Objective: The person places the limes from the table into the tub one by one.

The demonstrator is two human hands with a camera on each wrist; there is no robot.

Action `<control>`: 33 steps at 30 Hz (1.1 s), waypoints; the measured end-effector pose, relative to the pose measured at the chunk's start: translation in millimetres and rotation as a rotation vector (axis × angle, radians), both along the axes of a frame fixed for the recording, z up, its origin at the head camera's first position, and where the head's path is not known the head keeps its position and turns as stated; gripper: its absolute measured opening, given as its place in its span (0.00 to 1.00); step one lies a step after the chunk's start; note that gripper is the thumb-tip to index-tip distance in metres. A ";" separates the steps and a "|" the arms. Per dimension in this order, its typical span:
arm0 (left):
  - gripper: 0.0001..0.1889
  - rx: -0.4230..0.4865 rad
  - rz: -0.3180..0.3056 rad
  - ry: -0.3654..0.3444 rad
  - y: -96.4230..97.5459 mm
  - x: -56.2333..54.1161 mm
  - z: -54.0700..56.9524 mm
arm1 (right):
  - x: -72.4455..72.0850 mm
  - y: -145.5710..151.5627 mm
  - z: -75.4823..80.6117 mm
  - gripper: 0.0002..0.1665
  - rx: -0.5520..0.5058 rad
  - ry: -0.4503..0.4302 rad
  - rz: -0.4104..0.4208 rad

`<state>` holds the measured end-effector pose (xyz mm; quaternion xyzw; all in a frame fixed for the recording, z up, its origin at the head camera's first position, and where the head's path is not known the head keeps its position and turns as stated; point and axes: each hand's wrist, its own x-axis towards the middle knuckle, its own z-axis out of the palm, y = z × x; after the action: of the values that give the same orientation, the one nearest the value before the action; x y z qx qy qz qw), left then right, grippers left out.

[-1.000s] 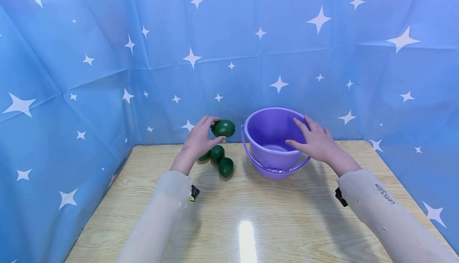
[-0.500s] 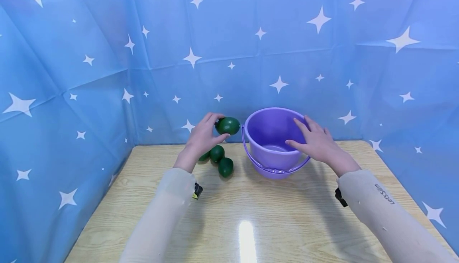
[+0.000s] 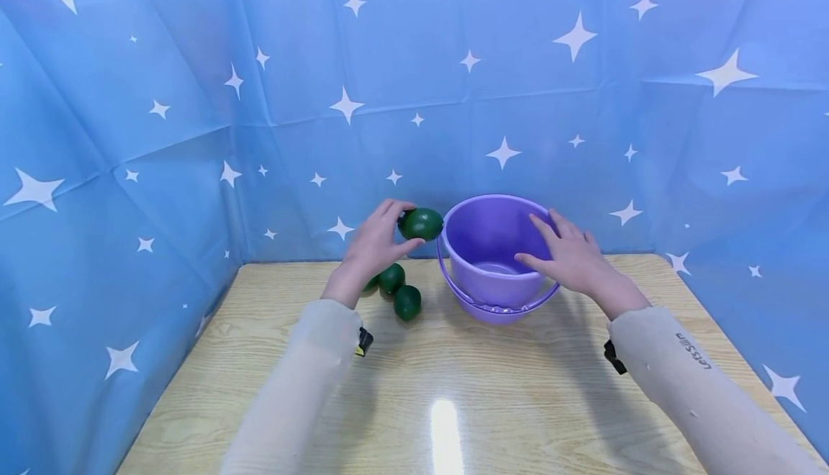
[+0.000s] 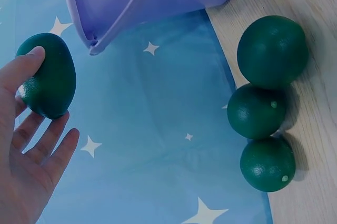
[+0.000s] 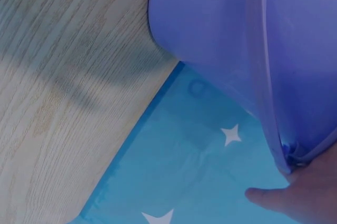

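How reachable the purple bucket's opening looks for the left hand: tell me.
Probably yes: the left hand, holding a green fruit, is beside the uncovered purple bucket; the right hand is at the opposite side.

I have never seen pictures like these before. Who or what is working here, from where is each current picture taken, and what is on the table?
There is no machine: a person works with two bare hands. The wide picture comes from a camera on the person's head, looking forward and down. The other two come from cameras on the wrists, so the bucket looks tipped there.

In the wide picture, this purple bucket stands upright on a wood-grain table, its handle hanging in front. Behind is a blue backdrop with white stars. The left hand holds a dark green oval fruit near the bucket's left rim. Three similar fruits lie on the table. The right hand is spread at the right rim.
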<state>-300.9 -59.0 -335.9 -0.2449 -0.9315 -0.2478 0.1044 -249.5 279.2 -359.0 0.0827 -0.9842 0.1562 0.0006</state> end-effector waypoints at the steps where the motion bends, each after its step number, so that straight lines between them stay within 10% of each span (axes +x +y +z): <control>1: 0.32 -0.001 0.000 0.000 1.4 0.0 0.4 | 0.2 0.1 0.2 0.57 0.001 0.000 -0.001; 33: 0.31 -0.008 -0.064 -0.006 46.8 3.5 8.6 | 0.3 0.1 -0.3 0.57 -0.006 -0.014 -0.002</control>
<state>-297.4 -12.2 -327.3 -0.2743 -0.9245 -0.2478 0.0929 -249.3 279.4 -359.4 0.0806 -0.9839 0.1596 -0.0061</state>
